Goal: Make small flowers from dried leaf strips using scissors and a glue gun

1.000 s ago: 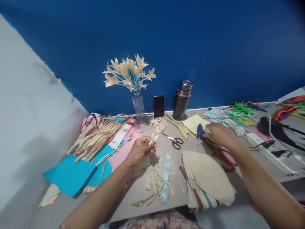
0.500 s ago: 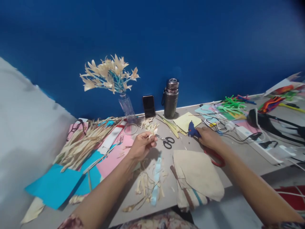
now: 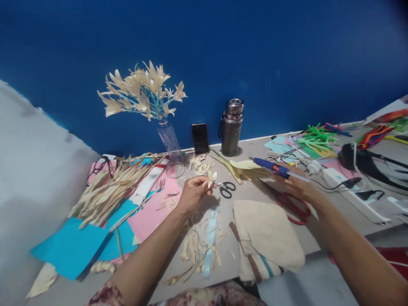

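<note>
Many dried strips (image 3: 105, 187) lie well left of the black-handled scissors (image 3: 225, 188). Left of and behind the scissors: clear vase (image 3: 170, 142) bearing pale flowers (image 3: 140, 87). Just left of them, my left hand (image 3: 192, 194), thumb and fingertips pinched together on a small flower (image 3: 210, 179). Behind the scissors: dark flask (image 3: 232, 131), upright. Right of them, my right hand (image 3: 295, 186), fingers clamped on a blue glue gun (image 3: 270, 165). Farther right: white power strip (image 3: 369, 208).

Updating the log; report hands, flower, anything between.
Left hand pinching flower. Right hand holding glue gun. Black scissors lying between hands.
</note>
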Demonstrator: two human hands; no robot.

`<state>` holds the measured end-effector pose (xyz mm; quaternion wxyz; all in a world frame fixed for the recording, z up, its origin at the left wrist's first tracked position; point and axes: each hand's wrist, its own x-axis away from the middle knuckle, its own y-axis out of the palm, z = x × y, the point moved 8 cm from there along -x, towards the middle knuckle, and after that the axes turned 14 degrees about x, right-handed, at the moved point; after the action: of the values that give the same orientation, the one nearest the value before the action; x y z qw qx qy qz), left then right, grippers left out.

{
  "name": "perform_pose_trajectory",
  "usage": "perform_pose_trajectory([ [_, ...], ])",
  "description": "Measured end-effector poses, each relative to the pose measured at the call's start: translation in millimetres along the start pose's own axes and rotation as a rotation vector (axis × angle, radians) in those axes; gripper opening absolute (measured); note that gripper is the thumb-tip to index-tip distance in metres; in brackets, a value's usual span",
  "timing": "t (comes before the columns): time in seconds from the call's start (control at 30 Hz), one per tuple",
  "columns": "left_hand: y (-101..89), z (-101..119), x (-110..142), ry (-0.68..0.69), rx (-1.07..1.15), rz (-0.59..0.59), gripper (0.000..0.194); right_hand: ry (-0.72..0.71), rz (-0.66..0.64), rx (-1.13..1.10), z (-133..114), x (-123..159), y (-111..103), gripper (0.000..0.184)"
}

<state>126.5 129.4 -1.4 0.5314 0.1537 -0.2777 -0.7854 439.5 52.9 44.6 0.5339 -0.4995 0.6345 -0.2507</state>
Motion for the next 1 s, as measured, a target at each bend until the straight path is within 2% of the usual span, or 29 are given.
perform_pose_trajectory([
  [0.1,-1.1,7,0,0.093,-0.115,-0.017,0.028,0.048,-0.116,0.039,-18,-2,-2,0.032],
  [0.2,-2.1,10,3,0.113,-0.206,0.014,0.020,0.000,-0.199,-0.027,-47,-4,0,0.022],
  [0.33,-1.7,12,7,0.089,-0.248,0.075,0.013,-0.107,-0.242,-0.146,-82,-4,5,0.017],
  [0.57,8.5,14,14,0.109,-0.310,0.049,0.007,-0.221,-0.292,-0.225,-124,-5,8,0.021],
  [0.73,10.8,15,19,0.114,-0.302,0.051,0.006,-0.255,-0.292,-0.242,-140,-10,5,0.030],
  [1.0,11.0,15,21,0.080,-0.264,0.057,0.007,-0.265,-0.285,-0.229,-142,-10,6,0.034],
])
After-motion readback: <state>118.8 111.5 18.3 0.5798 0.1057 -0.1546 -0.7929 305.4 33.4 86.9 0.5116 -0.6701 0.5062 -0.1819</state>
